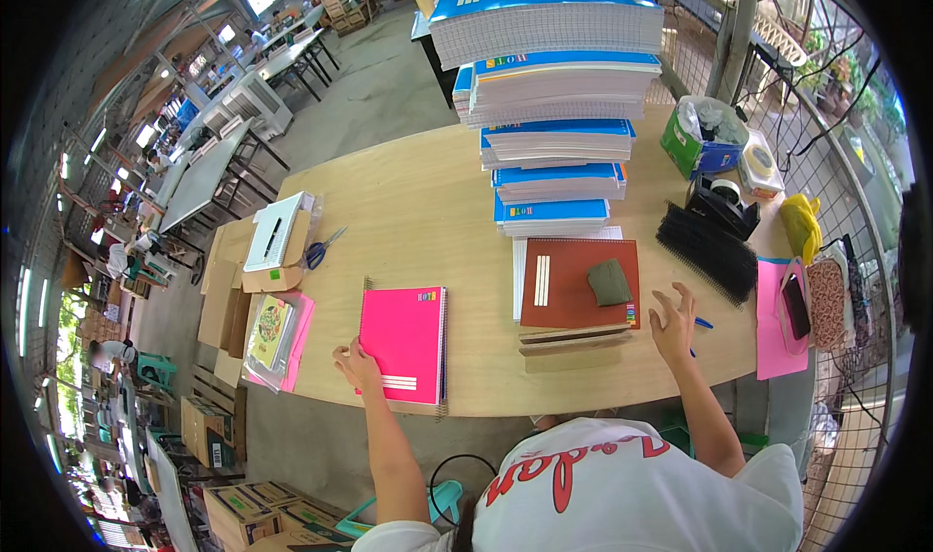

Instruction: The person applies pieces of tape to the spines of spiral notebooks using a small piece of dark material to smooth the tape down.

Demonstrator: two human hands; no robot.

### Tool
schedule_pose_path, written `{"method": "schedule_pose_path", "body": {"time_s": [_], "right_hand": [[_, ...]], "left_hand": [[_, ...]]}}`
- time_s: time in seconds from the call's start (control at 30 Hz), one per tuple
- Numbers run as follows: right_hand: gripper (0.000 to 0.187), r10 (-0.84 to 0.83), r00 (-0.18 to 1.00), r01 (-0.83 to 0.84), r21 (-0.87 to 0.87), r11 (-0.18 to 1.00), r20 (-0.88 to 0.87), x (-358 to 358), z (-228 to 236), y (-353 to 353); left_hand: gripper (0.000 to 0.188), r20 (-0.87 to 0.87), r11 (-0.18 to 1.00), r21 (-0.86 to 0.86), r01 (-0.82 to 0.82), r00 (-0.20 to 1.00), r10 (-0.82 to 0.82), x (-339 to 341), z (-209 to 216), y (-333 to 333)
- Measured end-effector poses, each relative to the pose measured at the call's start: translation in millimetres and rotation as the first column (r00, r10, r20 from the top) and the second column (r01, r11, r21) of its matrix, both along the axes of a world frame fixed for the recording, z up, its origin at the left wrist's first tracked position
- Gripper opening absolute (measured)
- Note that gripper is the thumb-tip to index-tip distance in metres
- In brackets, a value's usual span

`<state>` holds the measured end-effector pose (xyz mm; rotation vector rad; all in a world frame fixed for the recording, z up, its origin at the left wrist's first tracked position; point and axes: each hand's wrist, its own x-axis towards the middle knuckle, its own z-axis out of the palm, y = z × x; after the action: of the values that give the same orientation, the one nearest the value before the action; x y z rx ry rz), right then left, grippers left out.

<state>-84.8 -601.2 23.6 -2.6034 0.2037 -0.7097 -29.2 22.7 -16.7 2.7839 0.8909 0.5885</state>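
Note:
A pink spiral notebook (403,343) lies near the table's front edge, with wire coils showing at its corners and right side; more notebooks may lie under it. My left hand (358,365) is at its lower left edge, fingers apart and slightly bent, touching the edge. My right hand (673,328) is open, fingers spread and bent, holding nothing. It is just right of a brown notebook (564,294), close to a blue pen (703,323). On the brown notebook rests a dark grey-green block (609,282). Brown cardboard strips (573,350) stand in front of it.
Tall stacks of blue-covered notebooks (559,144) rise behind. At right are black binding coils (708,253), a tape dispenser (721,207), a green-blue box (702,139) and a phone (797,304) on pink sheets. Scissors (324,248) and an open carton (225,294) are left.

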Motion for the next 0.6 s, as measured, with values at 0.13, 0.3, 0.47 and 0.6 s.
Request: {"method": "schedule_pose_path", "body": {"time_s": [0.13, 0.3, 0.47, 0.6], "right_hand": [[0.039, 0.051, 0.999, -0.05, 0.186, 0.981, 0.002, 16, 0, 12], [0.086, 0.309, 0.931, -0.318, -0.014, 0.948, -0.191, 68, 4, 10], [0.102, 0.412, 0.788, -0.511, -0.113, 0.852, -0.457, 110, 3, 39], [0.103, 0.211, 0.92, -0.229, -0.018, 0.973, -0.332, 91, -5, -3]], "left_hand": [[0.031, 0.022, 0.993, 0.113, -0.011, 1.0, 0.009, -1, 2, -5], [0.038, 0.399, 0.913, 0.053, 0.405, 0.829, -0.391, 52, 36, -142], [0.073, -0.027, 0.694, -0.422, 0.583, 0.757, -0.653, 101, -3, -295], [0.073, -0.132, 0.679, -0.441, 0.587, 0.706, -0.696, 112, -14, -311]]}}
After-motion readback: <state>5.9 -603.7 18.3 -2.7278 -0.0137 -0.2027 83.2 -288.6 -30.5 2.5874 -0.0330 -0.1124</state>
